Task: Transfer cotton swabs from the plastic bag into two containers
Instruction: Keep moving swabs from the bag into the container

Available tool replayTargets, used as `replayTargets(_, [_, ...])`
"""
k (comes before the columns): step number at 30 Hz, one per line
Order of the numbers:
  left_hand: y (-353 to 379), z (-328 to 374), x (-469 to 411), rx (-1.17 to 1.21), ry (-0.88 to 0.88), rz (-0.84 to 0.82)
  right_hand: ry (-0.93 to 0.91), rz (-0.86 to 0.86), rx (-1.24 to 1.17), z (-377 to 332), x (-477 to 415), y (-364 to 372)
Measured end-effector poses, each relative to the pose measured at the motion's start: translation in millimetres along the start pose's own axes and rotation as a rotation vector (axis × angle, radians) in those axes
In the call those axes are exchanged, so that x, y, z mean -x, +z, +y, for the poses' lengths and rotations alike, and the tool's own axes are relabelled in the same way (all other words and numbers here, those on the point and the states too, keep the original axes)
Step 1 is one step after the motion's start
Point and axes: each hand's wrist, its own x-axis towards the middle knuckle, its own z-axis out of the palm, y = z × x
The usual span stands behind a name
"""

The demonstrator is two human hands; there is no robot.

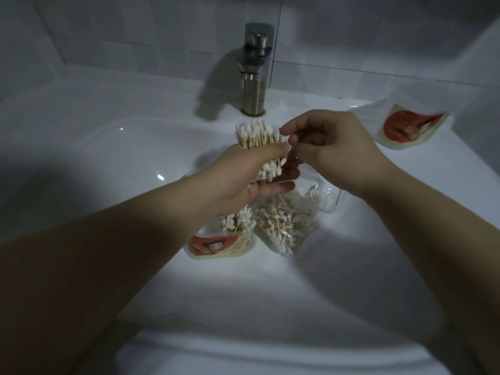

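Left arm comes in from lower left, forearm bare. Left hand [247, 175] is raised above the white ceramic sink [108, 158], fingers and thumb wrapped round a thick bundle of cotton swabs, white tips on pale wooden sticks [258, 135]. The bundle is tilted: one set of tips fans out above the hand towards the tap, the other end sticks out under the thumb.

Right arm comes in from lower right. Right hand [332, 147] has its back to the camera and its fingers curled, fingertips [285, 130] at the bundle's right edge. Cannot tell if it actually pinches any swabs.

Below the hands, a clear plastic bag [288, 221] lies on the sink surface, with loose swabs jumbled inside. Just beside it on the left stands a small clear container with a cream-and-red cartoon label [220, 243]. It is packed with upright swabs and partly hidden by the left wrist.

Far right on the sink ledge, well apart, is a clear plastic piece with a red-and-cream label [412, 125]. Lid or second container, cannot tell.

A brushed-metal tap [254, 69] stands behind the bundle.
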Motion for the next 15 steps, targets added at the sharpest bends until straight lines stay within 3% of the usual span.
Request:
replayTargets(6, [1, -1, 1, -0.029, -0.024, -0.015, -0.047, -0.023, 0.150, 3, 0, -1])
replayTargets(10, [2, -1, -2, -0.120, 0.009, 0.067, -0.053, -0.021, 0.186, 8, -2, 2])
replayTargets(15, [1, -4, 0, -0.270, 0.028, 0.052, 0.147, -0.048, -0.119, 17, -7, 6])
